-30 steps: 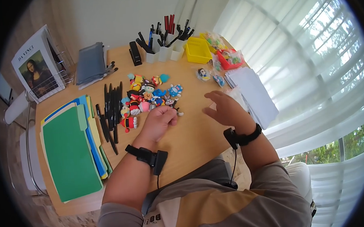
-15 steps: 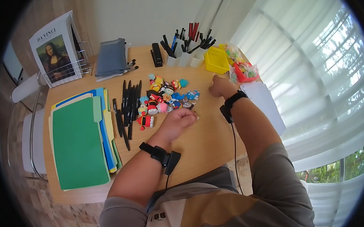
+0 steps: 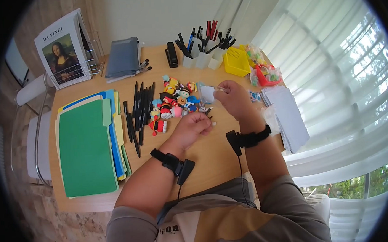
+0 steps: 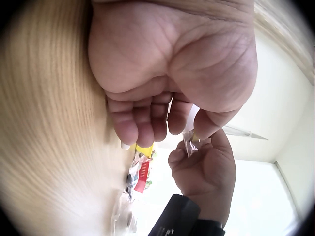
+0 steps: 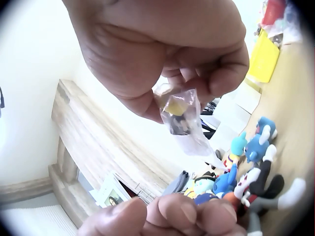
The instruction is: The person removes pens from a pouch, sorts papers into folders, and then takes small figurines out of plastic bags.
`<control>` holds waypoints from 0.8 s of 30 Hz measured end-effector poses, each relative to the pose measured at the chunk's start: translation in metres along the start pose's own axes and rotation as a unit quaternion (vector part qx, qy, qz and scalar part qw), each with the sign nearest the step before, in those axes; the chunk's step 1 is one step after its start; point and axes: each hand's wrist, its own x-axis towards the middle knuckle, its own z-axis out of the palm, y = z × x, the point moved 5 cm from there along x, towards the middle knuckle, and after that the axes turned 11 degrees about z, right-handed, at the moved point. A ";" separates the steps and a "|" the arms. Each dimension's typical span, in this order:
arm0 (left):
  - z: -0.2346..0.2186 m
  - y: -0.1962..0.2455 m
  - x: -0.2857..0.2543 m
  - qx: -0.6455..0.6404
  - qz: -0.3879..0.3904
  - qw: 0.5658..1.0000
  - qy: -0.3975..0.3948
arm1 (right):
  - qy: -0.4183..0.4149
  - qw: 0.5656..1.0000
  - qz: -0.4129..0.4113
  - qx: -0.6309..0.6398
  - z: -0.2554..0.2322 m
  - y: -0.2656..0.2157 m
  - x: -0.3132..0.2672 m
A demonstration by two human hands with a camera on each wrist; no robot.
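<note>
My right hand pinches a small clear plastic bag between thumb and fingers, above the table beside the toys. In the right wrist view, the bag hangs down with a small yellow and dark item inside. My left hand rests by the near edge of a pile of colourful toy figures, its fingers loosely curled. The left wrist view shows no object in the left hand; a white tip shows past its fingers. A black and white toy part lies beside these fingers.
Black pens and stacked folders lie left of the toys. Behind are a stapler, pen cups and a yellow basket. A red basket and white papers occupy the right side.
My right hand has come leftward from near the baskets to beside the toys, and the plastic bag now shows in its grip. My left hand has stayed by the pile.
</note>
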 end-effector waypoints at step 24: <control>-0.003 0.015 -0.005 -0.066 0.091 0.982 0.154 | -0.177 0.809 0.009 0.560 0.039 0.041 -0.016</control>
